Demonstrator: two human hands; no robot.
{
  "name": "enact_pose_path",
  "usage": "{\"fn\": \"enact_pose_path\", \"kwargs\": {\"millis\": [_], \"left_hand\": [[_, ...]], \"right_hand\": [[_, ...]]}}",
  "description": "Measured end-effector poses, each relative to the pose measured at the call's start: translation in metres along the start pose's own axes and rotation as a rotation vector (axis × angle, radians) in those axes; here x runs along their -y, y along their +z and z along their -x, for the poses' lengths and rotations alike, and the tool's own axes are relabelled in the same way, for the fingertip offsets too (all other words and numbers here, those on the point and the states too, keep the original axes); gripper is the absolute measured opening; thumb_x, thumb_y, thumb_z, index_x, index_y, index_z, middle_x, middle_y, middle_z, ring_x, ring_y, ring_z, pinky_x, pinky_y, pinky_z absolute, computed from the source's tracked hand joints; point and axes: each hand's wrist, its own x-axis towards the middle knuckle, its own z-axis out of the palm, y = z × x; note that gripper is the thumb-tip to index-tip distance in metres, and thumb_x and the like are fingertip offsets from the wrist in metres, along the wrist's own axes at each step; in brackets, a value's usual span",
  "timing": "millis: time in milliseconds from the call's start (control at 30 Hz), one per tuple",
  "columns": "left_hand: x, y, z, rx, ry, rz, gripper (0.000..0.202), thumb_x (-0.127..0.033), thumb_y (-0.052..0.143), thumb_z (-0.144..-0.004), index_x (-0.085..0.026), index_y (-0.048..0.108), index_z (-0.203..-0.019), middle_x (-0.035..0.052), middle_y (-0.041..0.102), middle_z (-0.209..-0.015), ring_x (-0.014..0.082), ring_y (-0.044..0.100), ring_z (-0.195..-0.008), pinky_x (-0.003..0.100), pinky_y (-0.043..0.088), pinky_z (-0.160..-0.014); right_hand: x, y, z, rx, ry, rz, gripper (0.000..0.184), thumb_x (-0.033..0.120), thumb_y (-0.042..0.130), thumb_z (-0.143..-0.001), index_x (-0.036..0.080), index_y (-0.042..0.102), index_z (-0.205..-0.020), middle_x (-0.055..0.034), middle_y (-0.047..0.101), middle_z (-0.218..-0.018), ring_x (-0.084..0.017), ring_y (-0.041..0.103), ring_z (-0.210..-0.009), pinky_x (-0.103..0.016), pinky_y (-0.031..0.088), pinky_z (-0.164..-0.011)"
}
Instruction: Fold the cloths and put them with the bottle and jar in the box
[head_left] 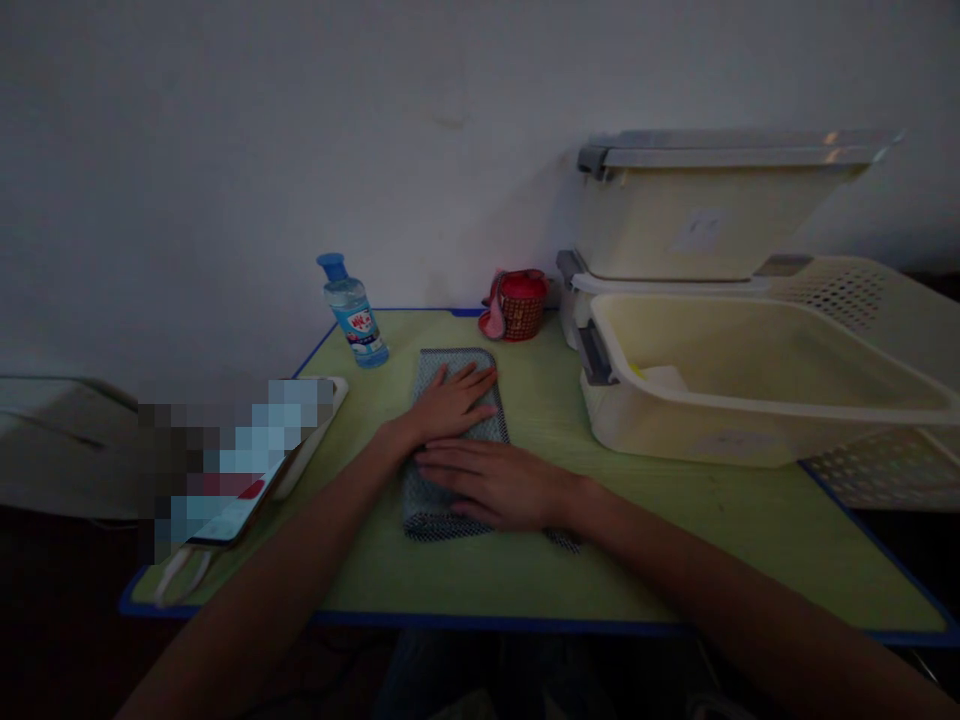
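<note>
A grey patterned cloth [439, 505] lies folded in a long strip on the green table [675, 540]. My left hand [454, 402] rests flat on the cloth's far half, fingers stretched out and pointing right. My right hand [499, 485] lies flat across the near half, fingers pointing left and pressing the fabric down. Both hands hold nothing; they only press on the cloth.
A small blue-capped bottle [354, 312] stands at the back left. A red woven container [519, 303] sits by the wall. Cream plastic bins [750, 400], one lidded on top, fill the right. A phone [225, 510] on a white tray [319, 435] lies at left.
</note>
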Motion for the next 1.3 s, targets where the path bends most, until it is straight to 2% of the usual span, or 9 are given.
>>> {"fn": "enact_pose_path", "kwargs": {"millis": [133, 400, 500, 600, 700, 967, 1067, 1167, 1300], "left_hand": [[-0.003, -0.001, -0.004, -0.018, -0.082, -0.021, 0.072, -0.058, 0.028, -0.085, -0.016, 0.015, -0.141, 0.0105, 0.015, -0.148, 0.0263, 0.012, -0.136, 0.052, 0.012, -0.106], [-0.001, -0.002, -0.018, -0.021, -0.131, 0.006, 0.054, -0.047, 0.016, -0.091, -0.025, 0.020, -0.139, 0.0011, 0.017, -0.148, 0.0267, 0.011, -0.136, 0.061, 0.010, -0.103], [-0.001, 0.000, -0.019, -0.035, -0.129, -0.006, 0.054, -0.047, 0.016, -0.090, -0.024, 0.020, -0.139, 0.0011, 0.017, -0.148, 0.0280, 0.013, -0.136, 0.063, 0.012, -0.102], [0.000, 0.001, -0.019, -0.018, -0.121, -0.046, 0.054, -0.045, 0.019, -0.090, -0.024, 0.019, -0.140, 0.0014, 0.015, -0.148, 0.0288, 0.011, -0.136, 0.062, 0.013, -0.102], [0.002, 0.001, -0.019, 0.027, -0.092, -0.094, 0.055, -0.040, 0.024, -0.089, -0.022, 0.016, -0.141, 0.0025, 0.010, -0.149, 0.0299, 0.008, -0.136, 0.062, 0.014, -0.101], [0.000, 0.001, -0.018, -0.068, -0.130, -0.040, 0.048, -0.034, 0.016, -0.092, -0.021, 0.024, -0.138, 0.0034, 0.021, -0.147, 0.0239, 0.017, -0.135, 0.054, 0.019, -0.104], [-0.005, 0.002, -0.016, -0.162, -0.244, -0.042, 0.047, -0.032, 0.020, -0.091, -0.017, 0.034, -0.133, 0.0088, 0.028, -0.145, 0.0233, 0.025, -0.132, 0.049, 0.023, -0.104], [-0.013, 0.004, -0.012, -0.243, -0.508, -0.062, 0.051, -0.040, 0.026, -0.089, -0.014, 0.039, -0.131, 0.0148, 0.031, -0.142, 0.0316, 0.027, -0.130, 0.052, 0.023, -0.103], [-0.017, 0.008, -0.010, -0.214, -0.637, -0.055, 0.059, -0.049, 0.025, -0.087, -0.017, 0.032, -0.136, 0.0171, 0.025, -0.144, 0.0411, 0.020, -0.130, 0.057, 0.020, -0.101]], "right_hand": [[0.001, 0.002, 0.000, 0.073, -0.003, 0.024, 0.043, 0.026, 0.041, -0.088, 0.006, 0.045, -0.125, -0.0126, 0.043, -0.135, -0.020, 0.020, -0.134, -0.035, 0.021, -0.108], [0.004, 0.005, -0.001, 0.088, 0.039, 0.011, 0.045, 0.026, 0.040, -0.089, 0.006, 0.041, -0.129, -0.0119, 0.042, -0.136, -0.021, 0.031, -0.129, -0.034, 0.023, -0.107], [0.003, -0.001, -0.002, 0.055, 0.027, -0.039, 0.037, 0.023, 0.042, -0.088, 0.007, 0.049, -0.121, -0.0121, 0.051, -0.127, -0.019, 0.041, -0.122, -0.032, 0.031, -0.102], [-0.009, -0.010, -0.001, -0.052, 0.198, -0.021, 0.024, 0.023, 0.041, -0.089, 0.012, 0.059, -0.100, -0.0096, 0.063, -0.102, -0.018, 0.057, -0.097, -0.032, 0.043, -0.087], [-0.028, -0.014, 0.003, -0.206, 0.406, 0.082, 0.020, 0.025, 0.045, -0.087, 0.012, 0.058, -0.095, -0.0110, 0.062, -0.096, -0.021, 0.055, -0.095, -0.036, 0.046, -0.082], [-0.058, -0.006, 0.022, -0.121, 0.337, 0.072, 0.030, 0.030, 0.052, -0.084, 0.015, 0.055, -0.110, -0.0120, 0.055, -0.112, -0.023, 0.052, -0.103, -0.041, 0.043, -0.089], [-0.061, -0.008, 0.023, -0.056, 0.357, 0.088, 0.046, 0.038, 0.053, -0.082, 0.013, 0.050, -0.121, -0.0153, 0.049, -0.124, -0.026, 0.047, -0.112, -0.043, 0.039, -0.094], [-0.063, -0.012, 0.023, 0.032, 0.406, 0.074, 0.061, 0.045, 0.052, -0.081, 0.010, 0.042, -0.130, -0.0181, 0.039, -0.136, -0.029, 0.038, -0.123, -0.043, 0.032, -0.101], [-0.062, -0.014, 0.025, 0.098, 0.470, 0.035, 0.070, 0.051, 0.048, -0.082, 0.013, 0.030, -0.137, -0.0175, 0.027, -0.143, -0.030, 0.026, -0.131, -0.048, 0.022, -0.105]]}}
